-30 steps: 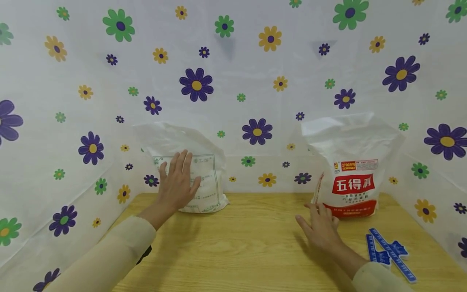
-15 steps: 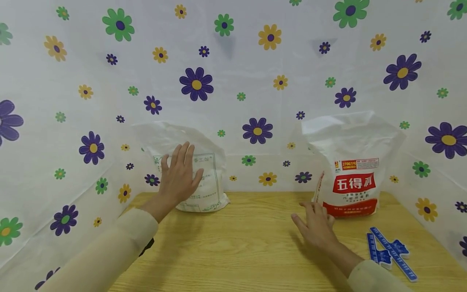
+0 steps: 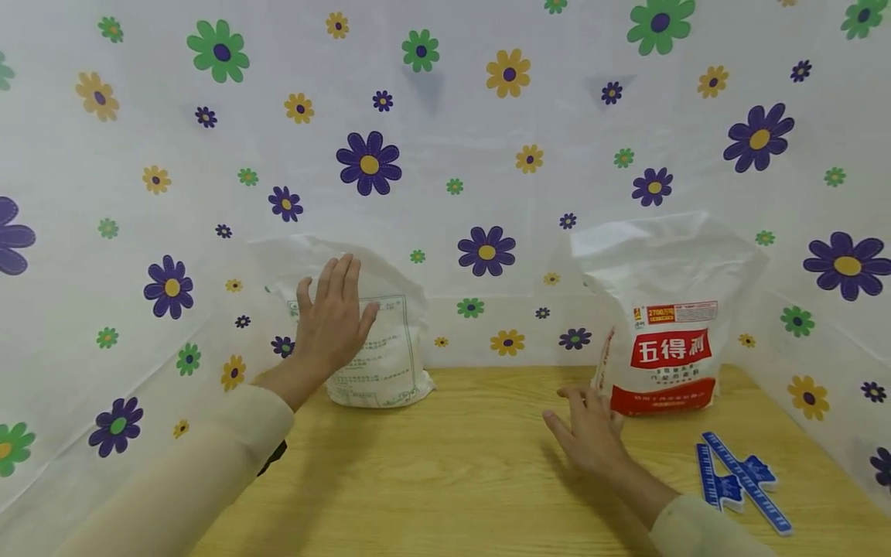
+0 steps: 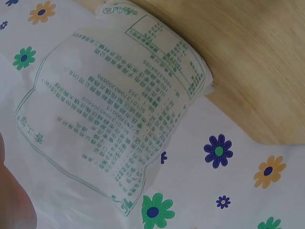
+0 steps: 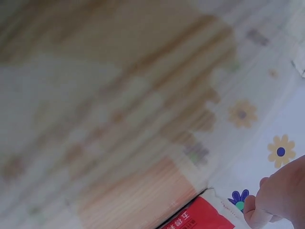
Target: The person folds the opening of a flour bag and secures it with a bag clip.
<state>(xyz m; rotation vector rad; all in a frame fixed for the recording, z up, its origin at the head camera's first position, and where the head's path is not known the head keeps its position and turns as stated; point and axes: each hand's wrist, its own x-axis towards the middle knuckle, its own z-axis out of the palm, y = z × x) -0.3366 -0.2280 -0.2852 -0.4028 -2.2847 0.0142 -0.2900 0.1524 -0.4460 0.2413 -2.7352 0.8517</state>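
Observation:
A white bag with green print (image 3: 383, 356) stands at the back left of the table, its empty top slumped to the left. My left hand (image 3: 332, 317) is in front of its upper part, fingers straight and pointing up, gripping nothing. The same green-printed bag (image 4: 105, 109) fills much of the left wrist view. At the back right stands a white flour bag with red panels (image 3: 671, 348), its top loose. Low over the table, to that bag's front left, my right hand (image 3: 592, 433) has its fingers spread loosely and holds nothing.
Two blue sealing clips (image 3: 748, 480) lie crossed at the right of the wooden table (image 3: 459, 456). A white sheet with printed flowers (image 3: 480, 155) hangs behind and on both sides.
My left hand has slid a little upward across the front of the green-printed bag. My right hand has shifted left, away from the red-panelled flour bag. Both bags stay in place.

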